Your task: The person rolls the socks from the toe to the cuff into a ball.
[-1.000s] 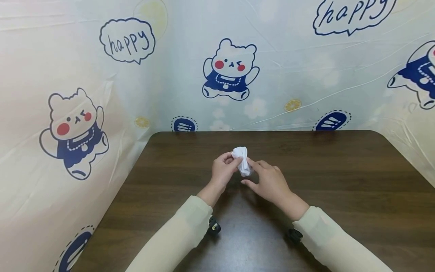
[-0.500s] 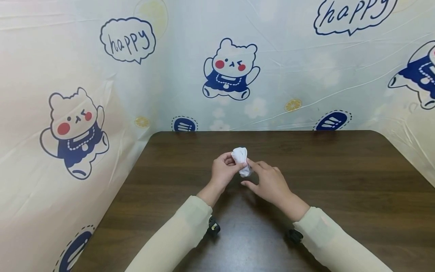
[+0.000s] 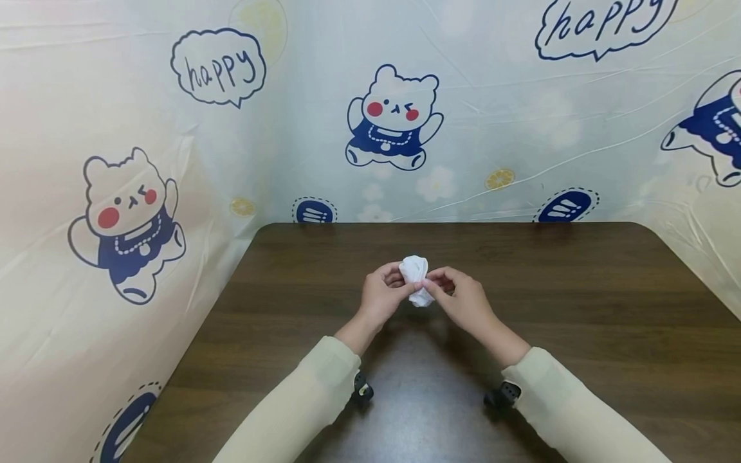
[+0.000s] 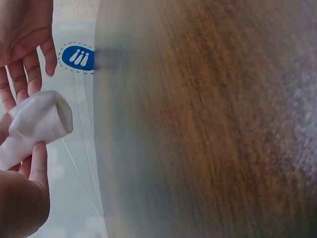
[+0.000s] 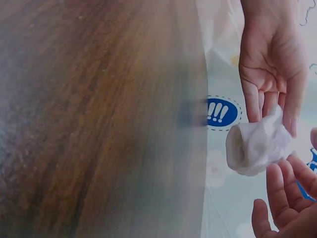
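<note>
A folded white sock [image 3: 414, 267], rolled into a small bundle, is between both hands near the middle of the table in the head view. My left hand [image 3: 380, 297] grips its left side, thumb across the front and fingers behind. From the right, my right hand [image 3: 465, 299] pinches its edge with thumb and index finger. The left wrist view shows the sock [image 4: 42, 119] with a rounded turned-over end, the remaining right fingers [image 4: 32, 74] stretched out behind it. In the right wrist view, an open fold faces left on the sock [image 5: 262, 144].
The dark wooden table [image 3: 579, 308] extends around the hands. A curtain [image 3: 492, 128] printed with bears and "happy" bubbles encloses it at the back and sides. Each wrist carries a small black camera, one by the left cuff [image 3: 363, 388], one by the right.
The right thumb, apart from the sock before, has come up onto its edge. The left thumb has slid lower across the front, and the sock has shifted slightly nearer and right.
</note>
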`<state>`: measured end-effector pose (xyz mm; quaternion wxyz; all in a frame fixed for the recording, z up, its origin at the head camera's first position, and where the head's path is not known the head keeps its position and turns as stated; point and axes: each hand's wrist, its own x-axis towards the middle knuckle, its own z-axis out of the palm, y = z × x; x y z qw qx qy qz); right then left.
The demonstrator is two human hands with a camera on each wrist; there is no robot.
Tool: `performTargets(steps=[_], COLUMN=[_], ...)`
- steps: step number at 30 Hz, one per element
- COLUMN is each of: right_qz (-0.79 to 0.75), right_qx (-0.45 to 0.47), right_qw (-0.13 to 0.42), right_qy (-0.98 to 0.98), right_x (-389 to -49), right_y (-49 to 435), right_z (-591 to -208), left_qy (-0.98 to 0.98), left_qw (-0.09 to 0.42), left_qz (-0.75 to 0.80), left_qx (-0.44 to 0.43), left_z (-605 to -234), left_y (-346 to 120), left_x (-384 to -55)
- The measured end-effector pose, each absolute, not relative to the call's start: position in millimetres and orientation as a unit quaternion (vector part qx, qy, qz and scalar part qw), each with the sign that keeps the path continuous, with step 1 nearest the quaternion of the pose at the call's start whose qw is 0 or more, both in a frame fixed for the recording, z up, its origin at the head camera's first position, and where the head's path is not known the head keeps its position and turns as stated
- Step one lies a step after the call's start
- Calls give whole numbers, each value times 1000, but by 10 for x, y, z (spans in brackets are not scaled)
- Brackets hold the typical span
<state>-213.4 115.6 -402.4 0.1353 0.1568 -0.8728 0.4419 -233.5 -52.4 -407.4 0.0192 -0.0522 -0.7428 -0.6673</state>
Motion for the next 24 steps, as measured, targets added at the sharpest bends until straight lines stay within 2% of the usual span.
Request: performTargets(steps=[5,13,24], right_qz=[457,473,504], right_qx=[114,102,109], right_qw=[121,97,89], right_qy=[-874,-870,-852], right_x=[-2175,-2196,-2179], right_y=[1188,1210,1205], right_z=[-4033,-4049,-4046], left_qy=[-744,-755,-748], left_qw=[11,1,5], left_qz=[-662,-646,-652], left_qx=[-93,-112,-122], left_z=[-4052,-3738,-4077], left_y=[-507,-497,-526], left_x=[-2291,-2065,-2263])
